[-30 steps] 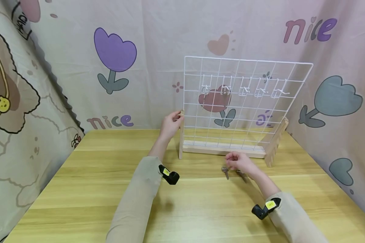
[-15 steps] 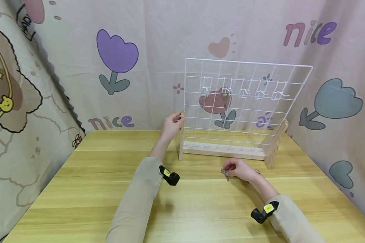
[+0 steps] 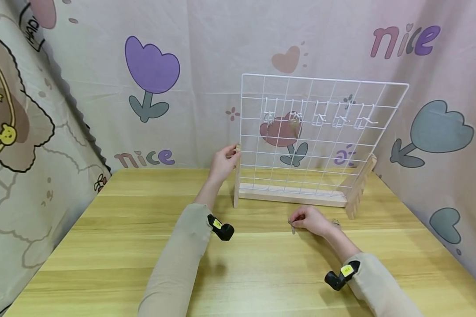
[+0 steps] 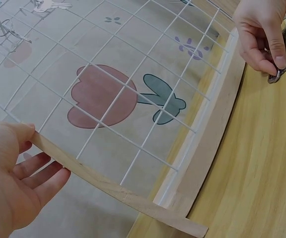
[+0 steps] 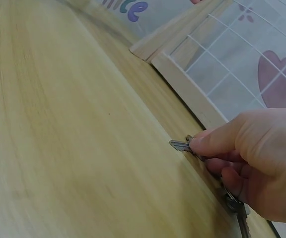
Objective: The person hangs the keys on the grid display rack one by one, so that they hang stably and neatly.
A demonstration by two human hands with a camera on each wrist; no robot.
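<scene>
My left hand [image 3: 223,164] grips the wooden side post [image 4: 108,183] of a white wire grid rack [image 3: 324,81]. The thumb lies on the near face and the fingers reach behind. In front of the rack's wooden base, my right hand [image 3: 311,220] pinches a small metal key [image 5: 180,145] between thumb and fingertips, low at the tabletop. Another key [image 5: 243,220] with a ring lies under and beside this hand, mostly hidden by it in the head view. White wire hooks [image 3: 319,119] hang in a row on the grid, and a key [image 4: 53,5] hangs on one.
The wooden tabletop [image 3: 143,246] spreads in front of the rack. The rack's base bar [image 3: 289,196] runs between two side posts, the right one [image 3: 358,189] notched. A printed curtain [image 3: 206,48] hangs behind and at the left.
My right hand has lowered slightly toward me and pinched the key that lay on the table; the key has shifted a little left. The left hand stays at the post.
</scene>
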